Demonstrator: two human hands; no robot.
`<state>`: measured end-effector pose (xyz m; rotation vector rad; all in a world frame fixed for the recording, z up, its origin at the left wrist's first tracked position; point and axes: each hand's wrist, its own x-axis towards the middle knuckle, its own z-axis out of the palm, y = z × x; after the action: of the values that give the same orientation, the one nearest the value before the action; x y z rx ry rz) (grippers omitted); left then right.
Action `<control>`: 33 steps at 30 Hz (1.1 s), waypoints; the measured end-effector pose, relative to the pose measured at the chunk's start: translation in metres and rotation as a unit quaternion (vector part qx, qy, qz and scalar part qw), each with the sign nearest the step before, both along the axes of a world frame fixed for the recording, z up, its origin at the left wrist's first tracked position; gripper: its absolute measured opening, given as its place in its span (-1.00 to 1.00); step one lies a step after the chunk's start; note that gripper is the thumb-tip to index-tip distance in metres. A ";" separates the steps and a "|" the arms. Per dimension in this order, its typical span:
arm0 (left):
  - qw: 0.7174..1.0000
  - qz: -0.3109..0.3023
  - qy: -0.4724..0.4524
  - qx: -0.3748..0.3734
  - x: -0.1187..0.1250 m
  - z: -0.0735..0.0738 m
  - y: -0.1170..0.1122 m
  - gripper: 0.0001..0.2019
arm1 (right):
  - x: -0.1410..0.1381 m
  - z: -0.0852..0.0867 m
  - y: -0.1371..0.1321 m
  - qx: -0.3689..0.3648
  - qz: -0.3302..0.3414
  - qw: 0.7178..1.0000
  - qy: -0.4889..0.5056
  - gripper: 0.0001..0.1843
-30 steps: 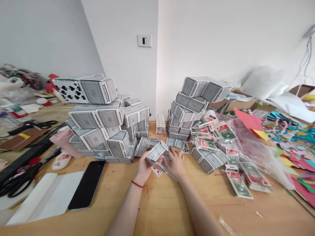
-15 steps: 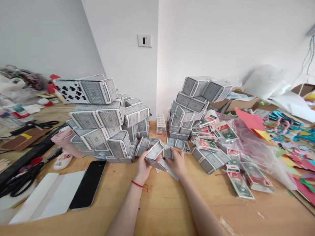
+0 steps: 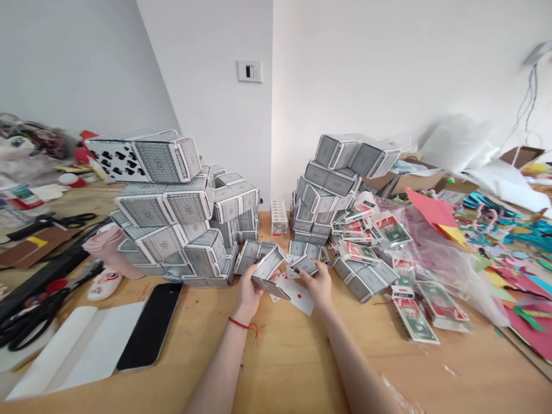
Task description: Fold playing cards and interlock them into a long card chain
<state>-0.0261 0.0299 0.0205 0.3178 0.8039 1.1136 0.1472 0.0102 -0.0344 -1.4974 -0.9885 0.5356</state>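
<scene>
My left hand (image 3: 249, 292) grips a partly folded box made of playing cards (image 3: 268, 265), its grey patterned backs outward and one side standing off. Between the fingers and thumb of my right hand (image 3: 318, 283) is a playing card (image 3: 305, 264), grey back up, just right of that box. Below both hands lie loose face-up cards (image 3: 301, 296) with red pips. Behind them rest more grey-backed cards (image 3: 297, 248) and a low card block (image 3: 250, 253). Tall stacks of folded card blocks rise at the left (image 3: 166, 207) and right (image 3: 330, 184).
A black phone (image 3: 150, 326) and an unrolled white paper (image 3: 81, 345) lie at the left, near black scissors (image 3: 37, 310). Red and green card packs (image 3: 416, 319) are strewn at the right beside plastic wrap (image 3: 466, 276) and coloured paper (image 3: 431, 210). A wall stands behind.
My right hand has lifted a card off the pile and moved slightly right, uncovering more of the loose cards. The left hand keeps its box nearly still. The view has shifted slightly.
</scene>
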 end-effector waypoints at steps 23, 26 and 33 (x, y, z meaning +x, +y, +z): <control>0.986 -0.032 0.102 0.124 0.008 -0.009 -0.006 -0.77 | -0.018 0.007 -0.010 0.023 0.092 0.994 -0.062 -0.63; 0.983 -0.042 0.109 0.142 0.009 -0.006 -0.008 -0.77 | -0.017 0.004 -0.010 0.034 0.086 0.990 -0.111 -0.64; 0.964 -0.067 0.142 0.215 0.012 0.000 -0.016 -0.77 | -0.017 0.003 -0.013 0.039 0.060 0.977 -0.203 -0.61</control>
<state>-0.0138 0.0140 0.0204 0.9009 0.7712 1.1234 0.1297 -0.0026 -0.0311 -1.5137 -1.4073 0.2742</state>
